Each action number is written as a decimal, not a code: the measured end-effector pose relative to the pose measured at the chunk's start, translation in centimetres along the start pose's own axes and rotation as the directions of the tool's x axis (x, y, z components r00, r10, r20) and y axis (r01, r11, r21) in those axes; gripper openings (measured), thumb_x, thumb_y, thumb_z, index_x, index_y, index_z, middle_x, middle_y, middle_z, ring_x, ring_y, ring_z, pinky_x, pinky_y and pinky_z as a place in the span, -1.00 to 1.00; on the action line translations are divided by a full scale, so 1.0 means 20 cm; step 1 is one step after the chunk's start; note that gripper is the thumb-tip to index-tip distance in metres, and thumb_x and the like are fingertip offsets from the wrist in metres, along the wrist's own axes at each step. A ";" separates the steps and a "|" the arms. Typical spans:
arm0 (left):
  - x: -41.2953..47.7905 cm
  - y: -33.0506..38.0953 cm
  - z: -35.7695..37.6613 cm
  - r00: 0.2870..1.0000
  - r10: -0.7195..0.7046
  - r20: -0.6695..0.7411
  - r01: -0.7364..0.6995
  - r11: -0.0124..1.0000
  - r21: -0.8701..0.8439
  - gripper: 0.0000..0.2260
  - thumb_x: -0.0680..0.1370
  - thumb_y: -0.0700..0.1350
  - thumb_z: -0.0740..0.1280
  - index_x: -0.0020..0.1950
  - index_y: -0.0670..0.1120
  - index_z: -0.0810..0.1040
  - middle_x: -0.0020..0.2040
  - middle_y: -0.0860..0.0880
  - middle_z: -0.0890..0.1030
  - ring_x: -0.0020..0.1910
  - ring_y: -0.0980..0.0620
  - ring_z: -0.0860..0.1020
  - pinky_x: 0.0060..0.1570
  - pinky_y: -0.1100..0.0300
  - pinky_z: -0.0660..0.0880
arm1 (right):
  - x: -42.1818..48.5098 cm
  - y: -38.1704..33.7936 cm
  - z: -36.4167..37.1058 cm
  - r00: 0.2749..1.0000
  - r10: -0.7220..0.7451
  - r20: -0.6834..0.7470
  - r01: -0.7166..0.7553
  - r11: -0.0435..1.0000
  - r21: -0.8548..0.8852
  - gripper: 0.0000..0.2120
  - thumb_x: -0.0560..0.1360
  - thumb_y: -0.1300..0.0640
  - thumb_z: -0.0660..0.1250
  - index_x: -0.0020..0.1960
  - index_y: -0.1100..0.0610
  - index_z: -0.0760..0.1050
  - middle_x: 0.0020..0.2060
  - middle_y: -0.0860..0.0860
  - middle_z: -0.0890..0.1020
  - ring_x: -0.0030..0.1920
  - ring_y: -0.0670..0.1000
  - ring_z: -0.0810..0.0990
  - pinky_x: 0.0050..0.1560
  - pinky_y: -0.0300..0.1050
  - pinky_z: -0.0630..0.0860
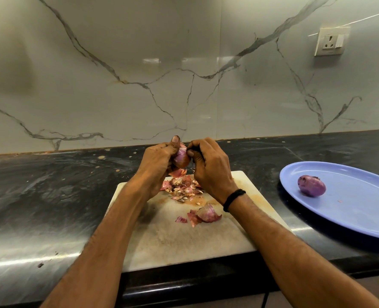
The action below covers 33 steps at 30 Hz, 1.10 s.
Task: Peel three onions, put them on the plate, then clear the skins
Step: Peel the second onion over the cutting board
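My left hand (157, 161) grips a partly peeled red onion (181, 158) above the far edge of the pale cutting board (175, 238). My right hand (208, 167) pinches the skin at the onion's right side with thumb and fingertips. Below the hands lies a heap of dry onion skins (183, 187) on the board. A larger curled piece of skin (207, 213) and smaller scraps lie nearer to me. One peeled purple onion (311, 186) rests on the blue oval plate (362, 216) at the right.
The board sits on a dark stone counter (50, 196) with its front edge close to me. A marble-patterned wall (184, 74) rises behind. A wall socket (330, 42) is mounted at the upper right. A black band circles my right wrist (234, 198).
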State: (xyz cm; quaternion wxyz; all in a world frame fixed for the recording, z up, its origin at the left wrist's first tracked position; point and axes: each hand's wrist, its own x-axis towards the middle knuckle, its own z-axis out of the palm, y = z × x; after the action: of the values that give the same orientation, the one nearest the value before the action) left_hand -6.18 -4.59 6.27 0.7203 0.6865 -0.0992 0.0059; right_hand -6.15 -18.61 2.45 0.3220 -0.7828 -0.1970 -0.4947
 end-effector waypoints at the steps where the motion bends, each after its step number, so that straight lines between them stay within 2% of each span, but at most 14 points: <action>1: 0.00 0.00 0.00 1.000 -0.002 -0.015 0.002 1.000 -0.012 -0.72 0.65 0.05 0.26 0.02 -0.15 0.60 0.04 -0.19 0.66 0.02 -0.11 0.65 0.07 0.08 0.60 | 0.00 0.00 0.00 1.000 0.000 0.004 0.000 1.000 -0.001 -0.91 0.54 0.30 0.27 -0.04 0.28 0.54 -0.15 0.12 0.55 -0.15 -0.10 0.42 -0.07 -0.50 0.37; 5: 0.01 0.00 0.00 0.999 -0.009 -0.046 0.007 0.999 -0.051 -0.73 0.65 0.04 0.27 0.01 -0.15 0.60 0.01 -0.16 0.66 -0.01 -0.08 0.65 0.05 0.09 0.60 | 0.00 0.00 0.01 1.000 -0.002 0.025 0.002 1.000 -0.002 -0.92 0.52 0.30 0.27 -0.05 0.28 0.53 -0.16 0.13 0.55 -0.18 -0.07 0.43 -0.08 -0.49 0.37; 8: 0.02 -0.01 0.00 0.997 -0.021 -0.071 0.016 0.997 -0.074 -0.72 0.65 0.04 0.26 0.03 -0.16 0.59 0.07 -0.19 0.65 0.07 -0.12 0.63 0.08 0.08 0.59 | 0.00 0.00 0.00 1.000 0.001 0.030 -0.001 1.000 -0.007 -0.91 0.52 0.29 0.26 -0.06 0.28 0.53 -0.17 0.13 0.56 -0.18 -0.06 0.44 -0.12 -0.48 0.38; 11: 0.04 0.00 -0.02 0.987 -0.033 -0.159 0.015 0.994 -0.111 -0.71 0.64 0.07 0.27 0.04 -0.15 0.59 0.12 -0.19 0.61 0.17 -0.15 0.59 0.18 0.02 0.57 | 0.00 -0.01 0.00 0.999 -0.004 0.039 0.004 1.000 -0.005 -0.87 0.53 0.24 0.23 -0.07 0.27 0.53 -0.17 0.11 0.55 -0.18 -0.05 0.45 -0.16 -0.44 0.37; 14: 0.05 0.01 -0.05 0.981 -0.024 -0.193 -0.002 0.991 -0.133 -0.74 0.64 0.07 0.28 -0.01 -0.11 0.59 0.08 -0.15 0.61 0.19 -0.15 0.57 0.29 -0.07 0.53 | 0.00 -0.01 0.00 0.999 0.009 0.046 -0.009 1.000 0.005 -0.93 0.49 0.32 0.30 -0.04 0.26 0.53 -0.14 0.10 0.55 -0.15 -0.06 0.46 -0.13 -0.42 0.40; 15: 0.05 0.01 -0.05 0.982 -0.022 -0.188 -0.002 0.992 -0.127 -0.73 0.64 0.07 0.28 0.00 -0.12 0.60 0.09 -0.16 0.61 0.20 -0.15 0.58 0.29 -0.07 0.52 | 0.00 -0.01 0.00 0.999 0.020 0.050 -0.020 1.000 0.008 -0.88 0.47 0.35 0.33 0.00 0.25 0.52 -0.10 0.10 0.55 -0.11 -0.06 0.47 -0.10 -0.42 0.41; 18: 0.04 0.00 -0.04 0.986 -0.009 -0.165 -0.003 0.997 -0.071 -0.71 0.64 0.08 0.28 0.03 -0.15 0.59 0.10 -0.20 0.63 0.15 -0.15 0.60 0.17 0.03 0.58 | 0.00 -0.02 -0.01 0.995 0.057 0.076 -0.061 0.997 0.054 -0.65 0.41 0.35 0.40 0.18 0.22 0.48 0.06 0.10 0.50 0.01 -0.07 0.47 0.01 -0.49 0.42; 20: 0.04 0.00 -0.03 0.992 0.007 -0.124 -0.017 0.997 -0.075 -0.72 0.63 0.06 0.29 0.00 -0.15 0.60 -0.01 -0.17 0.67 0.02 -0.11 0.64 0.08 0.09 0.59 | 0.00 -0.02 -0.02 0.996 0.052 0.077 -0.058 0.995 0.080 -0.60 0.41 0.30 0.44 0.22 0.22 0.46 0.08 0.11 0.48 0.01 -0.08 0.46 0.04 -0.53 0.38; 22: 0.02 0.00 -0.02 0.995 0.023 -0.094 -0.031 0.996 -0.089 -0.74 0.62 0.04 0.31 -0.04 -0.14 0.61 -0.13 -0.12 0.69 -0.10 -0.07 0.64 0.07 0.08 0.60 | 0.00 -0.03 -0.01 0.997 0.028 0.078 -0.034 0.996 0.077 -0.60 0.42 0.22 0.47 0.21 0.23 0.46 0.07 0.12 0.47 -0.01 -0.08 0.44 0.02 -0.55 0.37; 24: 0.02 -0.01 -0.01 0.996 0.034 -0.082 -0.039 0.997 -0.071 -0.74 0.61 0.05 0.32 -0.04 -0.13 0.62 -0.11 -0.12 0.68 -0.17 0.00 0.63 0.01 0.11 0.61 | 0.00 -0.03 0.00 0.996 0.016 0.087 -0.022 0.997 0.069 -0.59 0.41 0.18 0.50 0.18 0.24 0.46 0.05 0.13 0.47 -0.03 -0.08 0.43 0.01 -0.56 0.36; 26: 0.02 -0.01 -0.01 0.997 0.037 -0.072 -0.040 0.998 -0.044 -0.71 0.60 0.08 0.32 0.01 -0.15 0.62 -0.08 -0.13 0.67 -0.25 0.06 0.62 -0.12 0.19 0.59 | 0.00 -0.02 0.00 0.995 0.011 0.098 -0.016 0.999 0.052 -0.59 0.40 0.17 0.52 0.16 0.24 0.45 0.05 0.14 0.47 -0.03 -0.07 0.44 0.01 -0.58 0.34; 29: 0.01 -0.01 0.00 0.997 0.036 -0.067 -0.038 0.999 -0.018 -0.64 0.60 0.11 0.30 0.08 -0.19 0.61 -0.04 -0.15 0.68 -0.18 0.01 0.64 -0.16 0.21 0.58 | 0.00 -0.02 0.00 0.995 -0.003 0.102 -0.001 0.999 0.034 -0.63 0.42 0.18 0.50 0.14 0.24 0.46 0.03 0.14 0.50 -0.03 -0.06 0.45 -0.05 -0.52 0.38; 33: 0.02 -0.01 -0.01 0.997 0.036 -0.074 -0.036 0.999 -0.003 -0.65 0.59 0.12 0.30 0.04 -0.17 0.63 -0.07 -0.14 0.68 -0.17 0.00 0.64 -0.14 0.20 0.58 | 0.00 -0.01 0.00 0.996 -0.010 0.093 0.006 0.999 0.041 -0.71 0.44 0.18 0.47 0.09 0.24 0.48 -0.01 0.11 0.52 -0.06 -0.06 0.48 -0.05 -0.46 0.40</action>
State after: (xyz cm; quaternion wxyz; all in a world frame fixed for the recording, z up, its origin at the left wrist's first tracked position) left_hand -5.81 -4.53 6.17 0.7246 0.6825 -0.0850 0.0440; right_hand -6.33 -18.43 2.56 0.3263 -0.7975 -0.2247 -0.4550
